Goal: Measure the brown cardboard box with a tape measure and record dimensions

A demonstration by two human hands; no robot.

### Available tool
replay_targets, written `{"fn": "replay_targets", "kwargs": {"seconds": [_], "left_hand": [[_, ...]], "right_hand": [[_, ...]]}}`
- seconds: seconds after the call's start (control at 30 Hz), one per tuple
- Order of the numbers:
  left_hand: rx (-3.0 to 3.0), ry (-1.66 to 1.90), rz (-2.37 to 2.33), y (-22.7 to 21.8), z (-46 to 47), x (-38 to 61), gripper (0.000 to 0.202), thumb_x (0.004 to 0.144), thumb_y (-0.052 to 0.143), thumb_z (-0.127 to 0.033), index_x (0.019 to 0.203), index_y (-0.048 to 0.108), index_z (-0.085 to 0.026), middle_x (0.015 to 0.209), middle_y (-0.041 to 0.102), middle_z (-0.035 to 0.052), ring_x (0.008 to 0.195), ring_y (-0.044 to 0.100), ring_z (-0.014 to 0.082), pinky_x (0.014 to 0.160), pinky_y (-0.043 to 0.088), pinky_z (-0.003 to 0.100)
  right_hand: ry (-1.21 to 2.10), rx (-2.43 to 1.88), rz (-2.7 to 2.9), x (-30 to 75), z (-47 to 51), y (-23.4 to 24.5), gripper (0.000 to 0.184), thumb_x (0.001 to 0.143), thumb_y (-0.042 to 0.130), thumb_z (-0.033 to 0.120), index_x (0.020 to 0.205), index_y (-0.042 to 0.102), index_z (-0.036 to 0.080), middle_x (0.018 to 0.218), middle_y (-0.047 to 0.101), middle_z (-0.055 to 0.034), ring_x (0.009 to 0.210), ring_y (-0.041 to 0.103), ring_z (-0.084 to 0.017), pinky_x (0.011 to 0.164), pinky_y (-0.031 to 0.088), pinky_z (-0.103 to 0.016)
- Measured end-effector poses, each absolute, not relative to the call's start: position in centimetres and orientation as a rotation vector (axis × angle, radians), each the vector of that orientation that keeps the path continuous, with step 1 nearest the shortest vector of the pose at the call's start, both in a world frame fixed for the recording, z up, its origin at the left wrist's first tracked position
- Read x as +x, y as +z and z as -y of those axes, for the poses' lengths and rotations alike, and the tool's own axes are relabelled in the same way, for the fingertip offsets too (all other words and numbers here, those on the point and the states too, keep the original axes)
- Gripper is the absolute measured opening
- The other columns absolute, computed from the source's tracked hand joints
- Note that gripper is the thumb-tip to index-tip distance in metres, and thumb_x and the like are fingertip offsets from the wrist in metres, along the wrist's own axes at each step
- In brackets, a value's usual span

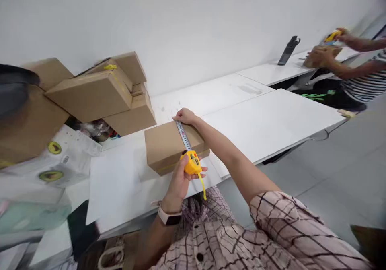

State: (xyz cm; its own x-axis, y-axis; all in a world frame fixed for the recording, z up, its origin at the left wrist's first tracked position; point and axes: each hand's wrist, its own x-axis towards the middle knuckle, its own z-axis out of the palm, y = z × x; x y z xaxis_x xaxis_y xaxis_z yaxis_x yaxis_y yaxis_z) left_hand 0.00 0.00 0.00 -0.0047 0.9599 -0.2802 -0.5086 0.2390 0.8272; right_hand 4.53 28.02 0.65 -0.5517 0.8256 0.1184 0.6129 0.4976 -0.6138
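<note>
A flat brown cardboard box [164,145] lies on the white table [265,121] in front of me. My left hand [179,181] grips a yellow tape measure [192,163] at the box's near edge. Its white blade [183,135] runs across the top of the box to the far edge. There my right hand [184,116] presses the blade's end down with closed fingers. A yellow strap hangs from the tape case.
Several brown cardboard boxes [99,91] are stacked at the left, with white packages [60,161] below them. At the far right another person's hands [322,54] hold a box and a yellow tool at a further table. A black stand [288,50] leans by the wall.
</note>
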Motion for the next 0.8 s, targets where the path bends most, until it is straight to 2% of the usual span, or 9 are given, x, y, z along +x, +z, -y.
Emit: {"fn": "replay_targets", "kwargs": {"seconds": [0.5,0.8], "left_hand": [[0.585,1.274,-0.968,-0.11,0.00,0.03,0.070,0.067,0.083,-0.064,0.111,0.061,-0.015,0.102,0.073,0.0103,0.076,0.077,0.0298,0.061,0.061,0.035],[0.584,1.273,-0.968,-0.21,-0.01,0.06,0.070,0.065,0.083,-0.065,0.108,0.062,-0.015,0.101,0.073,0.0095,0.074,0.077,0.0287,0.060,0.062,0.035]], "right_hand": [[0.833,-1.222,2.302,4.92,-27.34,1.22,0.031,0.091,0.060,0.044,0.076,0.068,0.018,0.081,0.067,-0.0026,0.072,0.053,-0.014,0.068,0.036,-0.027],[0.838,-1.235,2.300,4.78,-27.59,0.91,0.031,0.091,0.060,0.046,0.078,0.068,0.019,0.085,0.069,-0.0038,0.075,0.056,-0.015,0.071,0.039,-0.028]]}}
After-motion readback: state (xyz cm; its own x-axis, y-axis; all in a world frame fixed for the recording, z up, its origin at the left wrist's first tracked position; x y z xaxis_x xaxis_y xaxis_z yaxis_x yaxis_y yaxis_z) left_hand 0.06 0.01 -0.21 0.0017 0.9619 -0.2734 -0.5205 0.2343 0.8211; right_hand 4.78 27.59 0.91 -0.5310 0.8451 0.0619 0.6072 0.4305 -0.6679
